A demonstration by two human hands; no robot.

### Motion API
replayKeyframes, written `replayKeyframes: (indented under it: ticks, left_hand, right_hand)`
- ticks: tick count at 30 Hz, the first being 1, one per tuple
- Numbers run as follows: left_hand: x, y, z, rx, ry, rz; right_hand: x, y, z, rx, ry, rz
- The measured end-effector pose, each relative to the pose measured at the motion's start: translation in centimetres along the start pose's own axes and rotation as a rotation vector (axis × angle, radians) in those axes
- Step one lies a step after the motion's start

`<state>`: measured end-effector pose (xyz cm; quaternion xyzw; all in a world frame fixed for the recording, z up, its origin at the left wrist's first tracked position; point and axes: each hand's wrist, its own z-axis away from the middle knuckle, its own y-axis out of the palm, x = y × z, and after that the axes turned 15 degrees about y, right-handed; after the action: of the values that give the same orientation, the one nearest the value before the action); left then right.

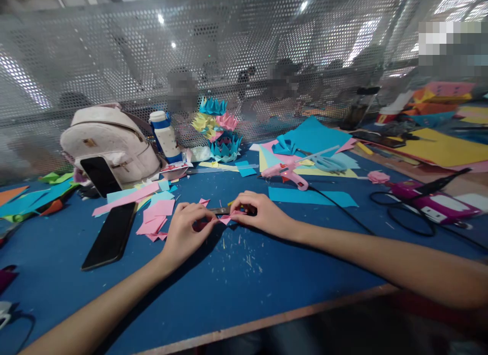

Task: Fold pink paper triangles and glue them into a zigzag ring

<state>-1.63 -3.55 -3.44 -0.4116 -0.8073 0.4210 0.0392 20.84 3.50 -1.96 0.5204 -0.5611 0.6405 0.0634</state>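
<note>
A small folded piece of pink paper [224, 219] is pinched between my two hands, low over the blue table. My left hand [192, 225] grips its left end between thumb and forefinger. At the other end, the thumb and fingertips of my right hand [261, 212] close on it. Just behind the paper lies a pair of scissors [220, 211], partly hidden by my hands. Several cut pink paper pieces [154, 217] lie left of my left hand. Paper scraps [249, 261] dot the table in front of my hands.
Left are a dark phone [110, 235], a propped phone [99, 176], a white backpack [110, 136] and a bottle [166, 136]. Paper flowers [219, 128] stand behind my hands. A pink glue gun [284, 173] with a cord, blue sheets [308, 136] and a purple power strip [434, 202] lie right.
</note>
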Motion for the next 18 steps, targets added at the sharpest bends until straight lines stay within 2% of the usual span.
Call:
replayKeyframes:
  ticks: [9,18]
  left_hand:
    - [0.03,0.11,0.08,0.002,0.002,-0.002]
    - [-0.21,0.07,0.18,0.035,0.069,-0.076]
  right_hand:
    - [-0.01,0.06,0.12,-0.044,-0.056,0.117]
    - [-0.07,0.33,0.26,-0.064,-0.113,0.199]
